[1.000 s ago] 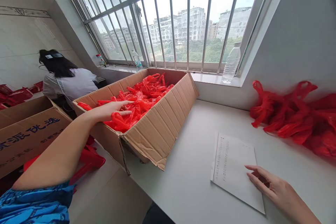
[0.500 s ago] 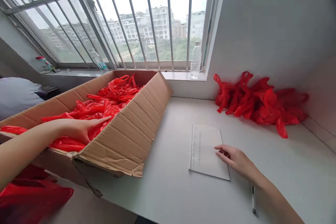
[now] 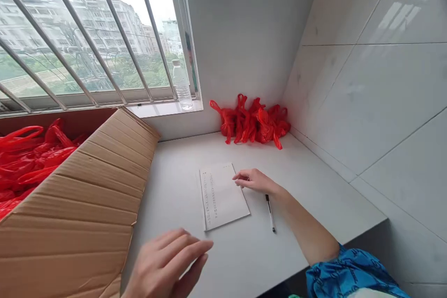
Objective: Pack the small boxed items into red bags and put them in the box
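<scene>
- The left hand (image 3: 167, 263) has left the red bags and come back out of the cardboard carton (image 3: 80, 209); the head has also swung right, so the carton now sits at the edge of the view.
- Taking the sheet of printed paper (image 3: 223, 195) as my landmark, that left hand hovers just below it, open and empty, fingers loosely apart and slightly blurred.
- The right hand (image 3: 256, 180) lies at the sheet's upper right corner, fingers loosely curled and narrow, fingertips at the paper's edge, holding nothing I can see.
- A black pen (image 3: 270, 213) lies just right of the sheet, under the right forearm, with a blue patterned sleeve (image 3: 349, 272) lower down.
- The carton stands left of the sheet, its red plastic carrier bags (image 3: 31, 163) heaped inside.
- A smaller bundle of red bags (image 3: 249, 123) sits beyond the sheet, in the corner of the white counter (image 3: 307, 195).
- A plastic water bottle (image 3: 182, 84) stands on the windowsill, beyond the sheet and to its left.
</scene>
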`<action>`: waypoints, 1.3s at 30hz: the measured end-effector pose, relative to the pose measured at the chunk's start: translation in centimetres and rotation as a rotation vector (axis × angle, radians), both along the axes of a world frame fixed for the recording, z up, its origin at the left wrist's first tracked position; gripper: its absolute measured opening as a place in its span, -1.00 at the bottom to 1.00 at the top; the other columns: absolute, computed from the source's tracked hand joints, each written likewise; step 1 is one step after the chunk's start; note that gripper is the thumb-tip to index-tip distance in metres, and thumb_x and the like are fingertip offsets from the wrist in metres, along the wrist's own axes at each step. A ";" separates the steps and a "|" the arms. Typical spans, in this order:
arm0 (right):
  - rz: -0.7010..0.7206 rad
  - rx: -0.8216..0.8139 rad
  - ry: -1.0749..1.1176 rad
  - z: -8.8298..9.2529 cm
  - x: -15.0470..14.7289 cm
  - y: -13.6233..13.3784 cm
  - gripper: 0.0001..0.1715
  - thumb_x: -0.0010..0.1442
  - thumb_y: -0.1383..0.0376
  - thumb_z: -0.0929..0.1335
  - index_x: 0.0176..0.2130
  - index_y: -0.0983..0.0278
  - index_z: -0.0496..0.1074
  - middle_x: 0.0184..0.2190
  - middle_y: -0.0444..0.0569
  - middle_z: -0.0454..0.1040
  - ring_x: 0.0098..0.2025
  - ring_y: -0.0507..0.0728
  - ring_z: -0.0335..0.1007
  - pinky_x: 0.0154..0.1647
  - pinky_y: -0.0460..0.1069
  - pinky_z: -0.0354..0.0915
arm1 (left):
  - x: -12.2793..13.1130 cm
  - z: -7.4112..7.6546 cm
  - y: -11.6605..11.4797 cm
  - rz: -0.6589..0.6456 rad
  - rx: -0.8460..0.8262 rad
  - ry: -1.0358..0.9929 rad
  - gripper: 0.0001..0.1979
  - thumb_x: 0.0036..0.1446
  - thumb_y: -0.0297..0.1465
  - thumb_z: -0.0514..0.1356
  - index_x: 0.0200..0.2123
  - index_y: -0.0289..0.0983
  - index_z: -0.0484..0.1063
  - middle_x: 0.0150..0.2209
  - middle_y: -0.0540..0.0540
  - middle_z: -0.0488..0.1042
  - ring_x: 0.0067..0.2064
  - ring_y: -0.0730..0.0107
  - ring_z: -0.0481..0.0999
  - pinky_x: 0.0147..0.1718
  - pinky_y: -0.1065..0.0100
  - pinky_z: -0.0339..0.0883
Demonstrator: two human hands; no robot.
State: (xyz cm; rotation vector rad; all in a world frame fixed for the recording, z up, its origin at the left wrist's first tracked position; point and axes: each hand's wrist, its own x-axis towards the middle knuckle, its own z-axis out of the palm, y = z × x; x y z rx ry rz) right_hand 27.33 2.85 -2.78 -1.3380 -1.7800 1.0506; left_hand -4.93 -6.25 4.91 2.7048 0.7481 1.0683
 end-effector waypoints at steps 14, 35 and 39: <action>-0.831 0.197 -0.004 0.8 11.0 11.5 -0.35 -0.02 0.22 0.46 0.08 0.25 0.40 0.33 0.21 0.08 -0.12 0.15 0.51 0.19 0.17 0.30 | 1.8 -11.0 4.1 0.018 -0.530 0.124 -0.71 0.38 -0.25 0.01 -0.25 -0.22 0.48 -0.49 0.00 0.47 -0.48 0.50 0.43 -0.49 0.53 0.24; 0.158 0.133 0.076 3.7 -1.3 -1.3 -0.66 0.26 0.05 0.35 -0.29 0.19 0.63 -0.14 -0.02 0.59 -0.09 0.18 0.50 -0.04 0.06 0.40 | 1.3 -5.9 5.4 0.369 -0.623 -0.693 -0.67 0.31 -0.16 0.12 -0.03 -0.26 0.44 -0.42 0.00 0.47 -0.44 0.46 0.46 -0.40 0.42 0.39; 0.195 0.115 0.032 1.8 -2.9 -2.8 -0.67 0.29 0.07 0.32 -0.29 0.19 0.60 -0.23 -0.04 0.60 -0.13 0.17 0.50 -0.07 0.05 0.39 | 2.9 -5.7 5.0 0.294 -0.604 -0.371 -0.73 0.33 -0.20 0.09 -0.07 -0.22 0.46 -0.22 -0.08 0.51 -0.25 0.38 0.51 -0.23 0.34 0.41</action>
